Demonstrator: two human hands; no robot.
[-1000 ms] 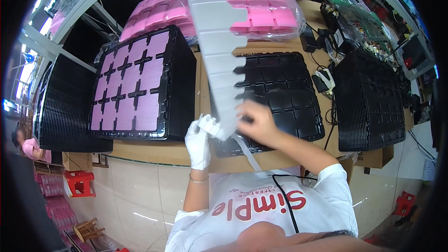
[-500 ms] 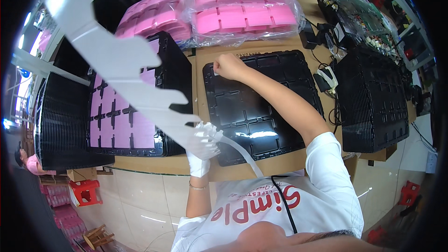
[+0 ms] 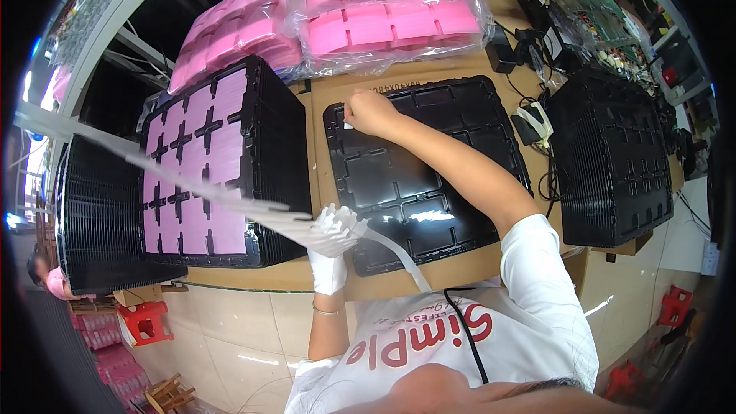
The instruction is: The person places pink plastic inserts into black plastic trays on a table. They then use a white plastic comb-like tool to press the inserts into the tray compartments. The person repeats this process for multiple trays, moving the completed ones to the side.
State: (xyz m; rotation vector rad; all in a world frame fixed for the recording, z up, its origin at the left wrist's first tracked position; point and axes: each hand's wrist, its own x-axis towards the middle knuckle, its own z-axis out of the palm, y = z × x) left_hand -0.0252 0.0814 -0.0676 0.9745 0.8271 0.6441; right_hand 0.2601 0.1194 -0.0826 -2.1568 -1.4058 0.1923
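Observation:
My left hand, in a white glove, is closed around a long thin white strip with a notched edge. The strip reaches to the upper left, seen nearly edge-on, and a narrow tail of it curves from the glove toward my shirt. A black moulded plastic tray with shallow compartments lies flat before me. Bare and with curled fingers, my right hand rests at the tray's far left corner. A small white piece shows just under its fingertips; whether it is stuck down I cannot tell.
To the left stand a stack of black trays with a pink-lined face and another black stack. More black trays are stacked right, near cables and a white-and-black device. Bagged pink foam sheets lie behind.
The white strip has swung lower and turned from broad face to nearly edge-on, uncovering the pink-lined stack. My right hand stays at the tray's corner. The view has shifted slightly.

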